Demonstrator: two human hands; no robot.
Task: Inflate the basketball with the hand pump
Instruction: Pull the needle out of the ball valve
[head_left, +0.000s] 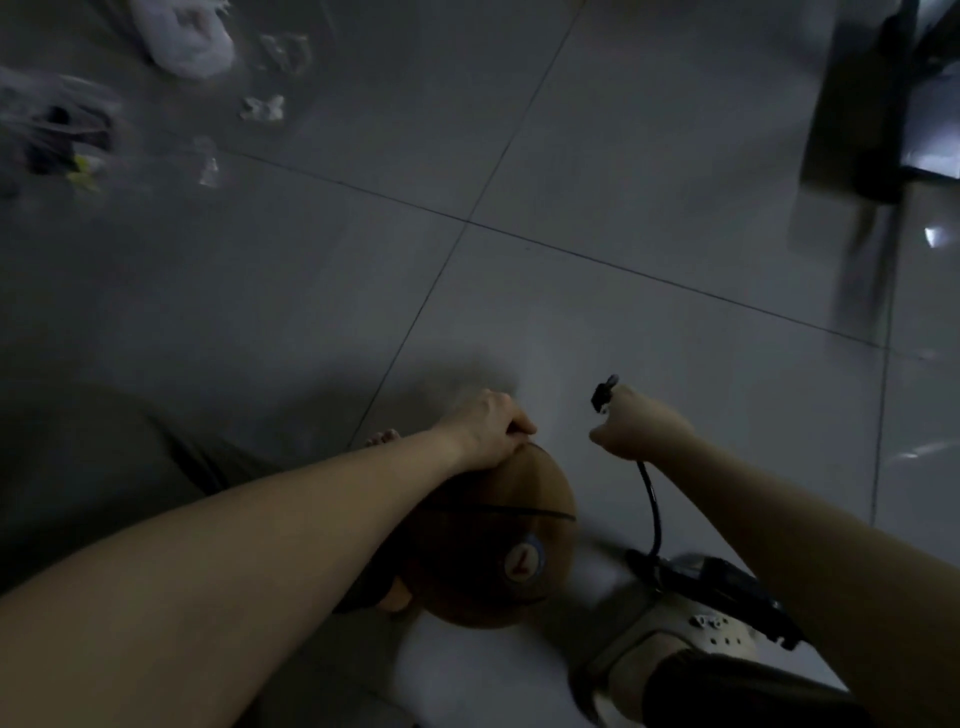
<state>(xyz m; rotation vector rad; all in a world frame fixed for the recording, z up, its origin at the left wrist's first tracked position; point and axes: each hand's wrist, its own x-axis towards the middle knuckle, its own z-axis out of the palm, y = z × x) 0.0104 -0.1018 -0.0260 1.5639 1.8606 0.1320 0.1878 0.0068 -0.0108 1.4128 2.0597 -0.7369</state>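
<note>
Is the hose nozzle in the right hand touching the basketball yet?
Apart. The head view shows the nozzle gripped in the right hand, with bare floor showing between it and the basketball.

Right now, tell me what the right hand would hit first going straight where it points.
Probably only the floor tile: the right hand aims the hose nozzle forward, beside the basketball, not at it. Depth is unclear in this dim view.
</note>
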